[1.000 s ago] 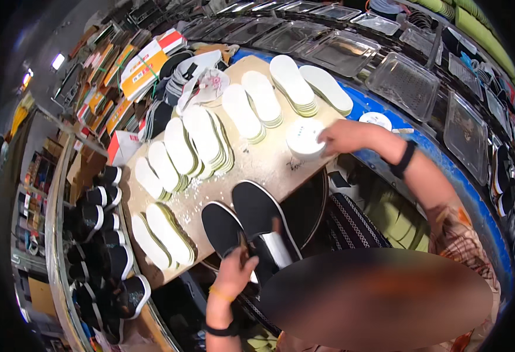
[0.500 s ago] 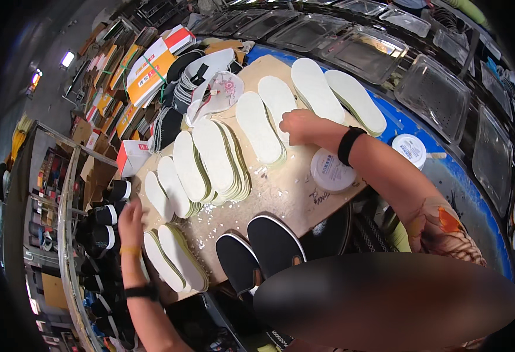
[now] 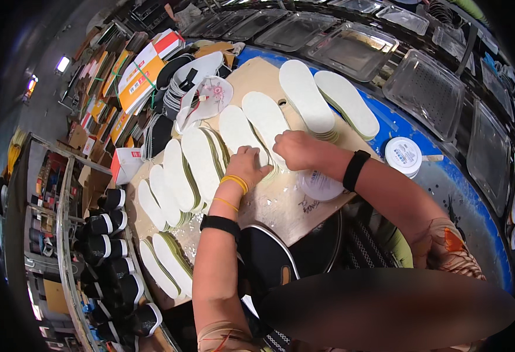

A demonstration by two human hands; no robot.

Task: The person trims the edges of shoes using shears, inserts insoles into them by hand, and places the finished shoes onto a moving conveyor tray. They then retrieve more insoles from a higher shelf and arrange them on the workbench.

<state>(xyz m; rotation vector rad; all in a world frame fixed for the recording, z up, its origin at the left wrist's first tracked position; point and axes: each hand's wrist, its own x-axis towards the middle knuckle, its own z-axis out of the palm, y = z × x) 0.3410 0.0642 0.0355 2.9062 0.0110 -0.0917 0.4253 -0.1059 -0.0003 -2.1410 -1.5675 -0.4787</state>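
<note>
White insoles lie in stacks on a tan board. My right hand is closed in a pinch at the near end of one insole. Just left of it, my left hand rests on the near end of a neighbouring insole, thumb spread from the fingers; its fingertips are partly hidden. Below the left wrist a black slip-on shoe sits at the board's near edge, partly covered by my left forearm. A round white-lidded tub is under my right wrist.
More insole stacks stand at left, others at far right. Another white tub is on the blue surface. Bundled cartons fill the far left, black shoes a left rack. Clear plastic trays line the back.
My left hand has come from the left side to the middle insoles. The two insoles by my hands have shifted nearer to me. My right hand stays at its insole's near end.
</note>
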